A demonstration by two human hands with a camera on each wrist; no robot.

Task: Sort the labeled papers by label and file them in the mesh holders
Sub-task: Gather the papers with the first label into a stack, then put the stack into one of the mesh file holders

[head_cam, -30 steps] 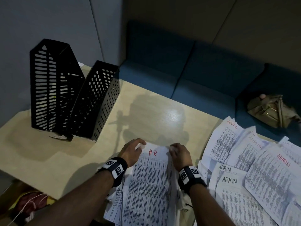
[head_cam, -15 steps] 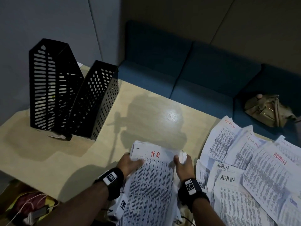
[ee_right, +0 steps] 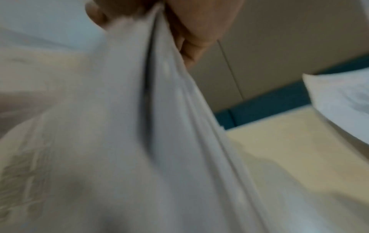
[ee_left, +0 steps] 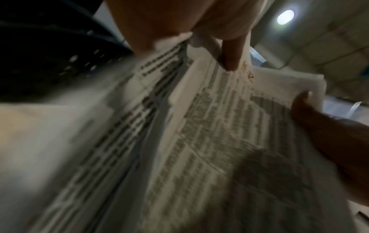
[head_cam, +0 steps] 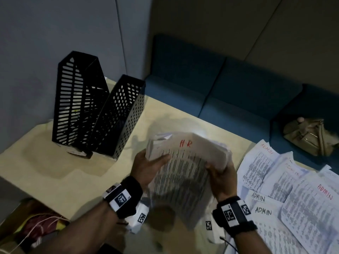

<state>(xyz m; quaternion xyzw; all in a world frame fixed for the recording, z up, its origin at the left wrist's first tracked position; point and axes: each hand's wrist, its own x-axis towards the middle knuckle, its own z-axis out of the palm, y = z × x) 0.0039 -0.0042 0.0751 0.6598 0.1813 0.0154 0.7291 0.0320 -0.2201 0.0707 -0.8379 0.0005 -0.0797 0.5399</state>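
Observation:
A thick stack of printed papers marked "HR" in red (head_cam: 185,167) is lifted off the table, tilted up at its far end. My left hand (head_cam: 146,167) grips its left edge with the thumb on top, and my right hand (head_cam: 222,176) grips its right edge. In the left wrist view the HR stack (ee_left: 219,141) fills the frame, blurred, with my left hand's fingers (ee_left: 231,52) on it. The right wrist view shows the sheet edges (ee_right: 169,126) pinched in my right hand. Two black mesh holders stand at the far left, a slotted one (head_cam: 73,101) and a perforated one (head_cam: 121,116).
Several sheets marked "ADMIN" (head_cam: 293,189) lie spread over the table's right side. A blue bench (head_cam: 229,92) runs behind the table (head_cam: 45,171), with a tan bag (head_cam: 308,136) on it. A box with cables (head_cam: 33,226) sits below the table's near left edge.
Both hands have taken the HR stack by its sides and raised it off the table, tilting it up toward the holders. The view has shifted right.

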